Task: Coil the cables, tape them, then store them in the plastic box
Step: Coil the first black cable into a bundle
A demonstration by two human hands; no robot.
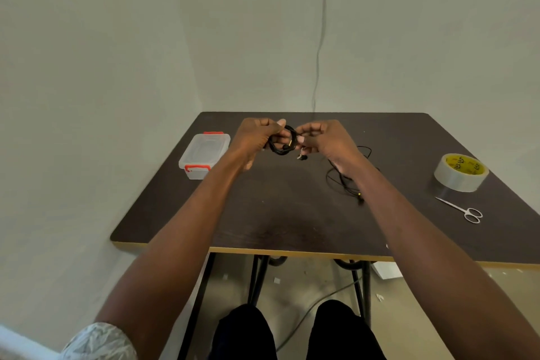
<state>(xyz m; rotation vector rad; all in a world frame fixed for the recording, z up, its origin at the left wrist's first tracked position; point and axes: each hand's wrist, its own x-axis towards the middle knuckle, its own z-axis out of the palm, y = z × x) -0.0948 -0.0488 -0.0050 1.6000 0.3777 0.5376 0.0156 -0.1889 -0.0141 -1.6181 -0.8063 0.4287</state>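
The dark table (292, 213) fills the corner in front of me, its far edge against the wall just beyond my knuckles and its pale near edge well below my wrists, with a broad bare stretch of top between that edge and my hands. I hold both hands raised above the far middle of the table. My left hand (257, 137) has its fingers curled round 1 side of the black coiled cable (283, 142), and my right hand (324, 137) pinches the other side with curled fingers, so the coil hangs between the 2 hands; a plug end dangles just under my right fingers. Left of my left hand, near the table's left edge, sits the plastic box (203, 155), lid on, red clasps at both ends. Below my right wrist a 2nd loose cable (343, 181) sprawls on the top. Well off to the right of my right hand lies the tape roll (460, 172), with the scissors (461, 209) just nearer me.
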